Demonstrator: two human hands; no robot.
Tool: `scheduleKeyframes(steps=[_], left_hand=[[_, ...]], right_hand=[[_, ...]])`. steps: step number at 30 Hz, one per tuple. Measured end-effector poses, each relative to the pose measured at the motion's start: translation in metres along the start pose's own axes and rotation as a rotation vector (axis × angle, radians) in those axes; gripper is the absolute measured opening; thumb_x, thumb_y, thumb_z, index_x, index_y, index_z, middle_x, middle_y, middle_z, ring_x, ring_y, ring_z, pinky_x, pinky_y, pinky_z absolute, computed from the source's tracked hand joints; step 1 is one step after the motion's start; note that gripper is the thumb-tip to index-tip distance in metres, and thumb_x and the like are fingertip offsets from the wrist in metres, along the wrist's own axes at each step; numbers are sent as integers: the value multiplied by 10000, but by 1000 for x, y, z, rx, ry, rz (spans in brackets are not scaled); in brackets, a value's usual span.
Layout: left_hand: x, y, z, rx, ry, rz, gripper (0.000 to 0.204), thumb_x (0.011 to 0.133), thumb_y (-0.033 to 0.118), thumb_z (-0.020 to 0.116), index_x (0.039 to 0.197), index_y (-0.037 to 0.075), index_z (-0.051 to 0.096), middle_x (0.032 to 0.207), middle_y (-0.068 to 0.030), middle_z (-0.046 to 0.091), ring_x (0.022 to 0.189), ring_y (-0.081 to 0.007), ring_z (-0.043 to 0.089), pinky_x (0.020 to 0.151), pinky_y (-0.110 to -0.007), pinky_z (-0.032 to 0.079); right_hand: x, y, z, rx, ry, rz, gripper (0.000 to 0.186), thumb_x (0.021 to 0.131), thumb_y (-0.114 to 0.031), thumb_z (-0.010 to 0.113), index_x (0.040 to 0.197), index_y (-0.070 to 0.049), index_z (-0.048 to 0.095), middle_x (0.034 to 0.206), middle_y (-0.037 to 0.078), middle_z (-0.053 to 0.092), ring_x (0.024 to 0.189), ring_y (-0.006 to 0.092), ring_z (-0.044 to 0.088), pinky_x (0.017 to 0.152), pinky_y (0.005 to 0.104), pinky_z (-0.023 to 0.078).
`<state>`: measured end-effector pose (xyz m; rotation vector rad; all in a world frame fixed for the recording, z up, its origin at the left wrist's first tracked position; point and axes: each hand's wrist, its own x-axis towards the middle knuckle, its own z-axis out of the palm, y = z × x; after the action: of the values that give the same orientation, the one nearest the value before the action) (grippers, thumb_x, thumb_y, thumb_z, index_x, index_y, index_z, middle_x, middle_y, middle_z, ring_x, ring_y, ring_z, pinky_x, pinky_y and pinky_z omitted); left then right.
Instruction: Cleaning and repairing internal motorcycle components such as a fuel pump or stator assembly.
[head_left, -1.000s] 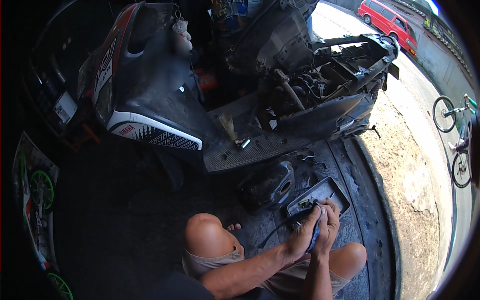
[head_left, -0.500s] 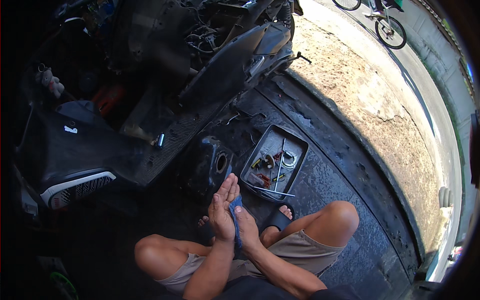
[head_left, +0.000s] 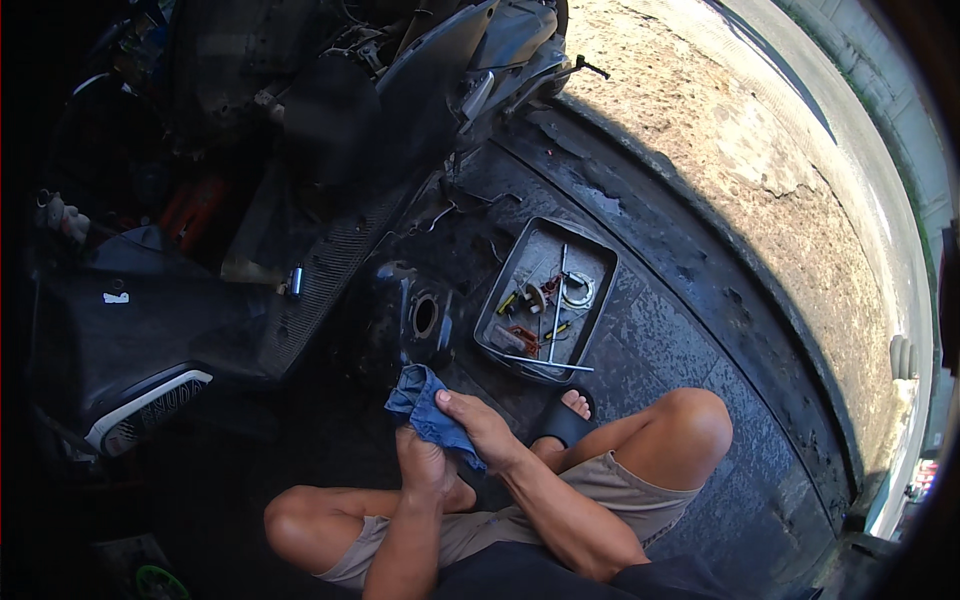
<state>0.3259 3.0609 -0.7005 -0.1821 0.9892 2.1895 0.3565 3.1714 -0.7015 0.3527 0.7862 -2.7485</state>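
Note:
A crumpled blue cloth is bunched over the front of my left hand. Its fingers are hidden beneath the fabric, so their position does not show. My right hand grips the cloth from the right side, thumb on top. Just beyond the cloth stands a dark metal tank with a round opening. To its right lies a black tray with a long metal rod, a metal ring and several small parts.
A partly stripped scooter fills the left and far side. A small metal cylinder rests on its footboard. Beside the tray is my sandalled foot. A raised floor edge borders sunlit ground at right.
The cloth was pressed between my upright palms; now it spreads over my left fingers, with my right hand gripping it. The view has shifted, and the bicycle at top right is out of sight.

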Motion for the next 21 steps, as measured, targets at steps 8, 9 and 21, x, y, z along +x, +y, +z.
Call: scheduleKeyframes(steps=[8, 9, 21], left_hand=[[11, 8, -26, 257, -26, 325, 608, 1061, 497, 340, 1384, -4, 458, 1316, -104, 534, 1234, -203, 506, 1104, -359, 357], [11, 1, -5, 47, -54, 204, 635, 1060, 518, 302, 1417, 8, 424, 1383, -109, 494, 1297, -227, 465, 1139, -367, 317], [24, -2, -15, 714, 407, 409, 207, 1002, 94, 554, 1152, -39, 604, 757, -45, 676, 691, -94, 657, 653, -210, 533]], right_hand=[[-6, 24, 29, -821, 209, -592, 494, 1033, -368, 416, 1355, -19, 551, 1517, 219, 378, 1463, 406, 247, 1178, 520, 175], [-4, 27, 20, -938, 286, -633, 491, 1026, -374, 413, 1338, -26, 565, 1512, 209, 388, 1464, 410, 233, 1171, 558, 146], [5, 27, 7, -120, 376, -319, 279, 1034, -183, 522, 1111, 42, 668, 949, 21, 675, 765, 59, 587, 707, 224, 494]])
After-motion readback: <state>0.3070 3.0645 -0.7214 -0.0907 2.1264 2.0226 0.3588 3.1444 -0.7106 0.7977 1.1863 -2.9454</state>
